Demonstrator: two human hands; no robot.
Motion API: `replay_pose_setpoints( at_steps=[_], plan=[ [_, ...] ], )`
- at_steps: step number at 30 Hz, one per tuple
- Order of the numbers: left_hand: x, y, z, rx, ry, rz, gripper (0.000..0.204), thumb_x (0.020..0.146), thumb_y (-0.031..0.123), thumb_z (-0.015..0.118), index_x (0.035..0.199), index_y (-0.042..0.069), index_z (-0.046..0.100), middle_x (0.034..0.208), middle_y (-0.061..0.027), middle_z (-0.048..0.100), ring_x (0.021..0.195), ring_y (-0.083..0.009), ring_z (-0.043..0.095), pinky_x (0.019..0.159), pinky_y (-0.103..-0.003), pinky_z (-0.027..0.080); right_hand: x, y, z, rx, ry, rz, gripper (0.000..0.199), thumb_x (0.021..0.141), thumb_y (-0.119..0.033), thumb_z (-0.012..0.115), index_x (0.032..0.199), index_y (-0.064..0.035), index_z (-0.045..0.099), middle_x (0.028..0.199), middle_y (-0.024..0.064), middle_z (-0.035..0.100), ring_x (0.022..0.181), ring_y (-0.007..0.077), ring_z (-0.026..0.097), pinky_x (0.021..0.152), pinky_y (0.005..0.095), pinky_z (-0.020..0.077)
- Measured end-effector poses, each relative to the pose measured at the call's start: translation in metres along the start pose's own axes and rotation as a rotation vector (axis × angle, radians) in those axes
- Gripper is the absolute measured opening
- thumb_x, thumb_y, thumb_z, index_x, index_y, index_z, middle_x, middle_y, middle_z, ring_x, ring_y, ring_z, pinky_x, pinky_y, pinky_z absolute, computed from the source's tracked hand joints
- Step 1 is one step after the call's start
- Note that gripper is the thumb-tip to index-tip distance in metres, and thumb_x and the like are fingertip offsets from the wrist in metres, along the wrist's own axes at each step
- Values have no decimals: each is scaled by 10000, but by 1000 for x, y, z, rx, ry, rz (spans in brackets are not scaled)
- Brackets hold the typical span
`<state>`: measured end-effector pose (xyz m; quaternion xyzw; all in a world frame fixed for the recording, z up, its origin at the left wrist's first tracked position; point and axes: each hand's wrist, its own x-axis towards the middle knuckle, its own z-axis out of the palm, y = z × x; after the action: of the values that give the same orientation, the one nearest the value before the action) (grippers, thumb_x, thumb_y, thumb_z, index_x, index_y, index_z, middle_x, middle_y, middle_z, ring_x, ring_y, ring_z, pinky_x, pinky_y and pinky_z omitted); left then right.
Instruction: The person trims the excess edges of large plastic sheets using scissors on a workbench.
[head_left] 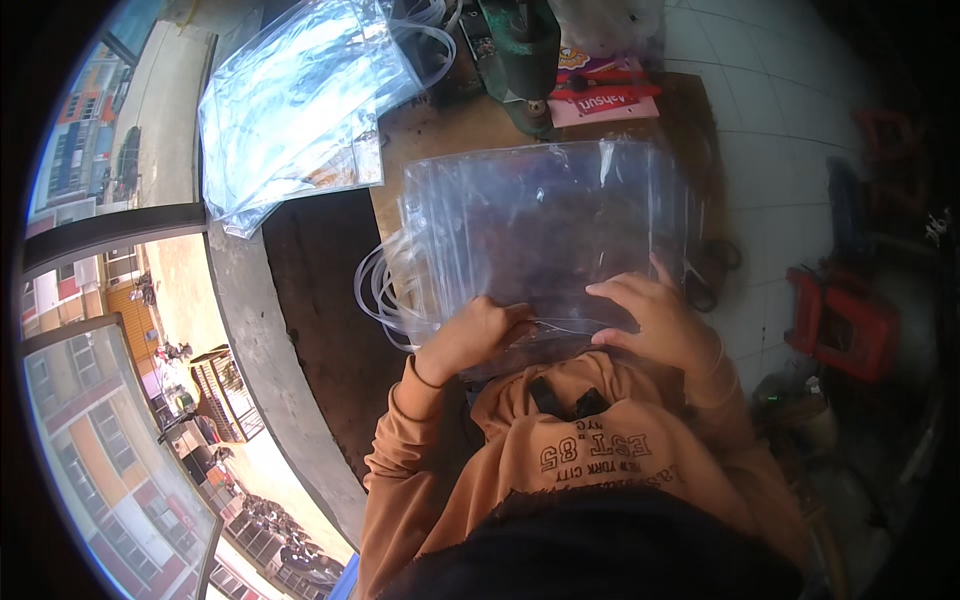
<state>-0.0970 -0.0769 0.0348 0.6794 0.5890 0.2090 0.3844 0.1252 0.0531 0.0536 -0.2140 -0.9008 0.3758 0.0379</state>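
Clear plastic bag (pixel 545 230) under both hands; L hand (pixel 470 335) fingers curled pinching edge; R hand (pixel 650 315) fingers spread flat.

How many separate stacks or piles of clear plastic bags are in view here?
2. One stack of clear plastic bags lies under both hands on the wooden table; a second pile of clear bags sits at the upper left. Bags within each can't be counted.

plastic sheet (pixel 550 235) on table (pixel 440 130), bag pile (pixel 300 100) behind-left, scissors (pixel 712 270) right
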Motion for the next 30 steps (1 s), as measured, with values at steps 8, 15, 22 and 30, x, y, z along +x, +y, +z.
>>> replay_pose_setpoints(
  at_steps=[8,15,22,30],
  plan=[
    [12,-19,-12,-94,-27,-22,215,729,233,709,793,48,620,665,-80,638,608,-265,619,542,-319,457,4,11,-1,213,22,69,121,769,-122,637,775,-23,566,716,93,576,719,275,550,654,371,433],
    [3,-16,-28,-72,8,-118,206,710,238,728,758,65,627,653,-58,639,583,-218,624,534,-295,458,10,13,-3,199,39,73,92,777,-88,618,778,-17,561,738,114,584,730,290,551,655,372,438],
    [-16,-8,-23,-31,13,-29,142,816,218,616,788,80,635,587,-106,597,526,-293,576,494,-345,445,6,11,-15,273,-210,61,173,747,-160,668,782,-26,564,734,90,590,727,253,555,661,363,436],
    [-19,13,-75,269,356,-107,176,821,208,612,957,99,639,877,-92,627,715,-281,601,626,-342,471,-10,6,7,42,-478,29,360,661,-273,739,877,-82,523,805,74,544,861,261,508,737,367,434]
  ],
)
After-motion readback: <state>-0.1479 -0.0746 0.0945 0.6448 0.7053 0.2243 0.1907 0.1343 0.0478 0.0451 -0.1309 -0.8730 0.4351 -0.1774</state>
